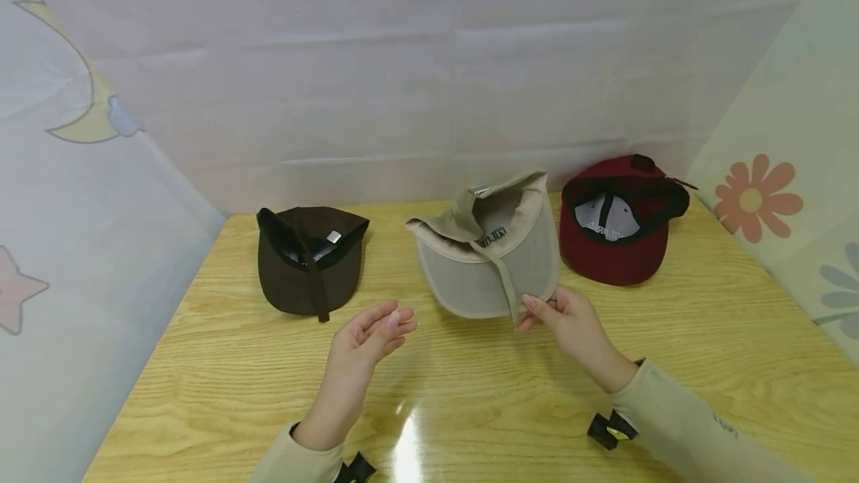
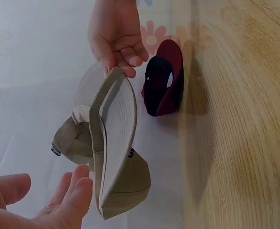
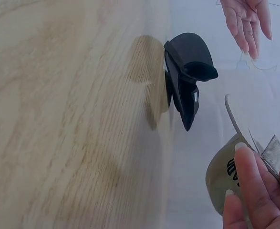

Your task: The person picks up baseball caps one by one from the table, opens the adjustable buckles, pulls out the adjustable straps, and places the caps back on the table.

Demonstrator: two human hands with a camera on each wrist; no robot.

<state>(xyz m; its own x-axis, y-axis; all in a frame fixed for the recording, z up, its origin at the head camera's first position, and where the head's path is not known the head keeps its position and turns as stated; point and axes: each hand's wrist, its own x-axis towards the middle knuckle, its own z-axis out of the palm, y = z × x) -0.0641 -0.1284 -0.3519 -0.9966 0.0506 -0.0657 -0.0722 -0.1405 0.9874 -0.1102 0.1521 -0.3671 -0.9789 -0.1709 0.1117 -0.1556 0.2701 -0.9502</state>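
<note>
A beige cap (image 1: pixel 456 293) is held up over the table, its hollow inside and brim underside facing me. My right hand (image 1: pixel 580 326) pinches the brim's near right edge between thumb and fingers, together with the end of the cap's thin strap (image 1: pixel 499 263). In the right wrist view, the fingers (image 3: pixel 249 176) lie along the brim, and dark lettering shows on the crown. My left hand (image 1: pixel 356 349) is in the air to the left of the cap, fingers loosely extended and holding nothing. The left wrist view shows its fingertips (image 2: pixel 85 186) close beside the beige cap (image 2: pixel 123 188).
On the wooden table (image 1: pixel 221 393), a dark brown cap (image 1: pixel 288 285) lies at the left with its strap hanging over the brim. A dark red cap (image 1: pixel 614 270) lies at the back right, its inside showing. Printed cloth walls (image 1: pixel 403 95) stand behind and at both sides.
</note>
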